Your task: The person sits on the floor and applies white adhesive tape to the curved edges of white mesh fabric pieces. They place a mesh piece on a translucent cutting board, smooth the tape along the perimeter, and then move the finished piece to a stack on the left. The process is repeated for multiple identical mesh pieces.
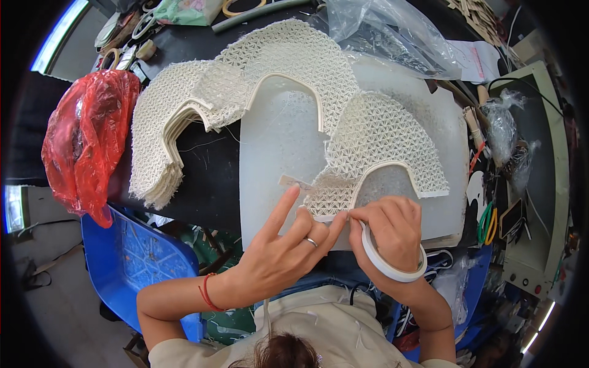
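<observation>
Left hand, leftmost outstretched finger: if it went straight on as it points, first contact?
The left hand would likely meet the small beige strip right at that fingertip; one view leaves depth unclear, so they may already touch.

Bench, seen from above: on a board lies one fabric piece; another piece lies behind, partly on the board. Left of them, a stack, then a bag. Before the bench, left: a chair.

My right hand holds a white tape roll. My left hand, fingers spread, touches cream openwork piece.
</observation>
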Motion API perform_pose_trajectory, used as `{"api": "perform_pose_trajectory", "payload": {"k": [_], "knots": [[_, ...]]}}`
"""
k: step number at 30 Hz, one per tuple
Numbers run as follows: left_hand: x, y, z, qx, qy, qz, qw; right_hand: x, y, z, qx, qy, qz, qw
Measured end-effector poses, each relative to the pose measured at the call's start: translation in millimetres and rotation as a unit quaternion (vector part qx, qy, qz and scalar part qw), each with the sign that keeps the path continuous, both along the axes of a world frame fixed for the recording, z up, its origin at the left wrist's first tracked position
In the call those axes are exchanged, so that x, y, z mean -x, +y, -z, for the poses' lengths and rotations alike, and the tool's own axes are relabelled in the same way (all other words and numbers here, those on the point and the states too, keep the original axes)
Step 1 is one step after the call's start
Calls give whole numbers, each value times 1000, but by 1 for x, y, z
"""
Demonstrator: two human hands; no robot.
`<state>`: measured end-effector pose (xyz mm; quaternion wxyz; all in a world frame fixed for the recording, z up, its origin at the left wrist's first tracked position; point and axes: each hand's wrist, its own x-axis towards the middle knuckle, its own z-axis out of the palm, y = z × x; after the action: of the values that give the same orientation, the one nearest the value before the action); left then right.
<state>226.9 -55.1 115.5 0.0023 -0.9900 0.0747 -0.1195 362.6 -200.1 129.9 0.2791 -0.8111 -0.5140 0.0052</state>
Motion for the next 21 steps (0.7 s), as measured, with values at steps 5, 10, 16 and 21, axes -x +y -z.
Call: {"api": "perform_pose_trajectory", "payload": {"k": [5, 10, 16, 21], "knots": [[-2, -3, -6, -39, 16, 6, 999, 5, -2, 6, -1, -18, 15, 1000], [-4, -10, -4, -69, 21, 5, 997, 41, -27, -39, -45, -18, -4, 999], [4, -16, 0, -49, 2, -36, 998, -62, -30, -21, -27, -131, 159, 978], [-11, 3, -48, 221, 154, -150, 951, -68, -33, 19, -88, -17, 206, 974]]}}
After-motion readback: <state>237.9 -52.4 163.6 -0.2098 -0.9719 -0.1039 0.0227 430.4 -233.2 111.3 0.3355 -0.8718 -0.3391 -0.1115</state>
